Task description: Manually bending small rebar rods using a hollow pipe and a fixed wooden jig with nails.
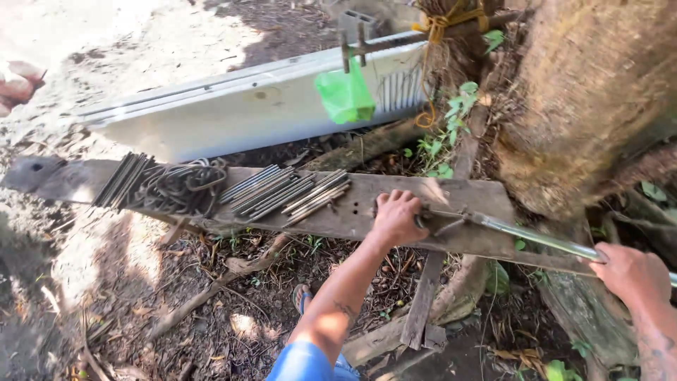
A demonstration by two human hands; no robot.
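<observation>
Pipe (543,240) (long, metal) slants plank-to-right hand (631,271).

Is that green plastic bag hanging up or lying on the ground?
Hanging. The green bag dangles from a metal bar above the white panel, clear of the ground.

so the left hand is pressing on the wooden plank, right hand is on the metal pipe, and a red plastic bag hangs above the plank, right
Not quite: the plastic bag is green, not red, as the head view shows. The rest holds: the left hand presses on the wooden plank, and the right hand is on the metal pipe.
</observation>
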